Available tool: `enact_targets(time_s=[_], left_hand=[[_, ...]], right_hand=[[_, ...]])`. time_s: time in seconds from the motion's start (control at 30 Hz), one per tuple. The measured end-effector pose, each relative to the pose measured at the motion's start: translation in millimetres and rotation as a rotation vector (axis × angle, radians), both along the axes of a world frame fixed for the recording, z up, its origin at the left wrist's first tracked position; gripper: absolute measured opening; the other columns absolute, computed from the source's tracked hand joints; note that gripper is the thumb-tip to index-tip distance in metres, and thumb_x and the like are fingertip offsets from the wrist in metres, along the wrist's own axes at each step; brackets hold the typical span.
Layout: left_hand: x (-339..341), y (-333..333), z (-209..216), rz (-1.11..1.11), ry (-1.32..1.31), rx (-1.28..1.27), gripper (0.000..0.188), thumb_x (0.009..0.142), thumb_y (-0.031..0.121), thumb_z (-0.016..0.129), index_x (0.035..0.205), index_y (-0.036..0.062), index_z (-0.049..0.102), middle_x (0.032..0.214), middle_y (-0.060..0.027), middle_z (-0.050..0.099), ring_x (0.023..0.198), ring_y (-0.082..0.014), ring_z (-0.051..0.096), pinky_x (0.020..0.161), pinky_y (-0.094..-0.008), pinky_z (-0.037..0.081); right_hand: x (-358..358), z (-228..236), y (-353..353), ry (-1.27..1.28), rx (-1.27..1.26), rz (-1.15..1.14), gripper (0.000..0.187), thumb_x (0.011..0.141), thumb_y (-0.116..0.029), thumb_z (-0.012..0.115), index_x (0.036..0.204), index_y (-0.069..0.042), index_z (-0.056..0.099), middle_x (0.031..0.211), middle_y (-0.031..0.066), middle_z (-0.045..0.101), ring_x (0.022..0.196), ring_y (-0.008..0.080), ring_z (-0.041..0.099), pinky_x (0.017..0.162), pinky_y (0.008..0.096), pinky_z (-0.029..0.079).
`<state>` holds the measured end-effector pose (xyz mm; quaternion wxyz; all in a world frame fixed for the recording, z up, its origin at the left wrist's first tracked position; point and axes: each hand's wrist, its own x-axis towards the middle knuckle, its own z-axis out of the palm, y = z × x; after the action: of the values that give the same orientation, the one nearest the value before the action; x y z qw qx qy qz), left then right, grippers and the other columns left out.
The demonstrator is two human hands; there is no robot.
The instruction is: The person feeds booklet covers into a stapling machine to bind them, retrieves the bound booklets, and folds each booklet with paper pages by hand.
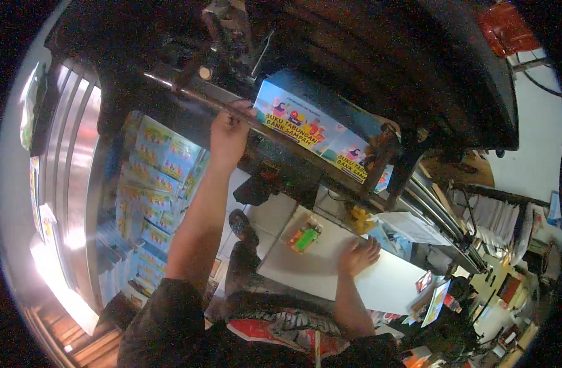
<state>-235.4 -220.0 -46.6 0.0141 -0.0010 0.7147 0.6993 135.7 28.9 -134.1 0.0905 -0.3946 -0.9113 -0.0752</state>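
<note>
Smooth white board [308,270] lies beneath the right grip [357,256].

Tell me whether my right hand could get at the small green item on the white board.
Probably yes: your right hand rests on the same white board, and nothing visible stands between it and the small green item.

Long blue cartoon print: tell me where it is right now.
In the head view, the long blue cartoon print is above and slightly right of centre, along the dark metal bar, its left end beside the left hand.
</note>
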Motion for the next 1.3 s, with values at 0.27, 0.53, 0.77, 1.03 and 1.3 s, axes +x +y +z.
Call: enact_targets(time_s=[0.27,0.53,0.77,1.03,1.3], left_hand=[[-11,-16,-7,0.153,-0.017,0.133,0.017,0.082,0.006,0.070,0.088,0.0125,0.056,0.083,0.0025,0.058,0.077,-0.0094,0.054,0.069,-0.0253,0.044],[-26,-31,-5,0.217,0.069,0.110,0.019,0.080,0.004,0.072,0.089,0.0082,0.056,0.083,0.0006,0.059,0.078,-0.0115,0.057,0.072,-0.0257,0.047],[-51,-50,-15,0.212,0.175,-0.031,0.014,0.082,0.003,0.065,0.094,0.0024,0.058,0.090,-0.0054,0.063,0.084,-0.0112,0.057,0.077,-0.0252,0.045],[-38,-37,-5,0.246,0.172,-0.070,0.012,0.081,0.001,0.065,0.091,0.0015,0.058,0.085,-0.0055,0.063,0.078,-0.0114,0.058,0.070,-0.0268,0.047],[-71,-73,6,0.430,0.302,-0.198,0.016,0.080,0.007,0.071,0.088,0.0028,0.058,0.083,-0.0043,0.062,0.076,-0.0112,0.055,0.071,-0.0279,0.046]], right_hand=[[0,3,-1,-0.029,0.001,0.021,0.047,0.094,-0.040,0.041,0.126,-0.006,0.047,0.130,0.0156,0.049,0.128,0.0372,0.039,0.104,0.0555,0.028],[10,-1,1,-0.046,-0.009,0.027,0.051,0.097,-0.047,0.036,0.125,-0.006,0.048,0.130,0.0170,0.048,0.126,0.0362,0.039,0.103,0.0540,0.028],[2,1,0,-0.004,-0.057,0.052,0.047,0.097,-0.040,0.039,0.121,-0.002,0.052,0.129,0.0188,0.050,0.124,0.0386,0.040,0.105,0.0554,0.028],[4,-2,6,0.004,-0.039,0.080,0.049,0.097,-0.039,0.041,0.118,0.003,0.055,0.128,0.0213,0.050,0.122,0.0397,0.042,0.105,0.0538,0.030],[-7,8,0,0.021,-0.074,0.068,0.050,0.096,-0.039,0.040,0.111,0.005,0.057,0.119,0.0238,0.055,0.120,0.0409,0.044,0.102,0.0530,0.033]])
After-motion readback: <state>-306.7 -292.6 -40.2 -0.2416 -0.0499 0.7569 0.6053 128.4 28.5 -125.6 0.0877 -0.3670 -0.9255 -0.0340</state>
